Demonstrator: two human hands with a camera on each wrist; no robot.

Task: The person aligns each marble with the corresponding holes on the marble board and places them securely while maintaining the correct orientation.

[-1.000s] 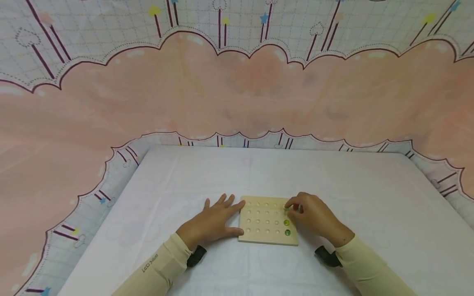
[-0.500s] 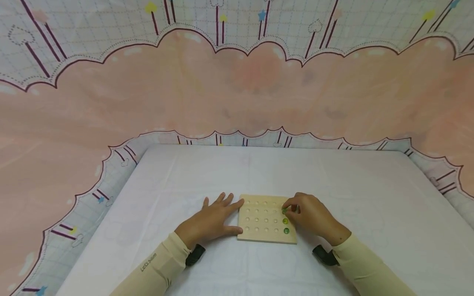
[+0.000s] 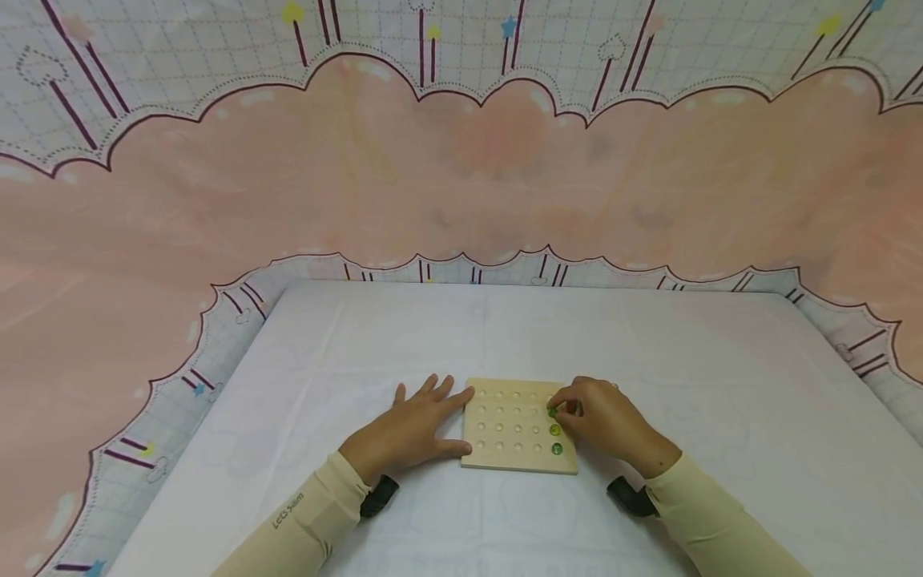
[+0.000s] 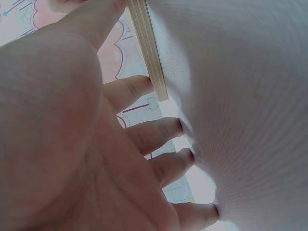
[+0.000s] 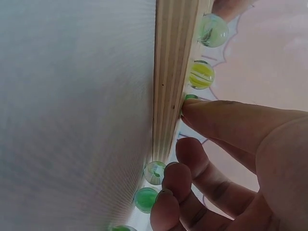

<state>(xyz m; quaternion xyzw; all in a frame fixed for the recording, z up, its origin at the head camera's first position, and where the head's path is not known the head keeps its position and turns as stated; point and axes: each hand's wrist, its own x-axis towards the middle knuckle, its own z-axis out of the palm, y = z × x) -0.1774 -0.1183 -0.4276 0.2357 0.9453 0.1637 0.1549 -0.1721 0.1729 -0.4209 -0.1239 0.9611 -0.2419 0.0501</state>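
Note:
A square wooden board (image 3: 510, 457) with rows of round hollows lies on the white cloth. My left hand (image 3: 407, 433) rests at its left edge, fingers spread, with thumb and index finger touching the edge. My right hand (image 3: 613, 421) pinches a green marble (image 3: 553, 412) between thumb and index finger, at the second hollow from the far end of the right column. Nearer to me in that column sit a yellow marble (image 3: 554, 429) and a clear green marble (image 3: 557, 449). The right wrist view shows the pinched marble mostly covered by the thumb (image 5: 211, 113).
Beyond the board, beside the right hand's other fingers, are a clear marble (image 5: 155, 172), a green marble (image 5: 146, 199) and a partly visible green marble (image 5: 122, 228). The head view hides these behind the hand. A patterned curtain (image 3: 461, 184) hangs past the table's far edge.
The right hand has brought the pinched marble slightly nearer, down to the second hollow of the right column. The left hand stays in place at the board's edge. The head view has shifted slightly.

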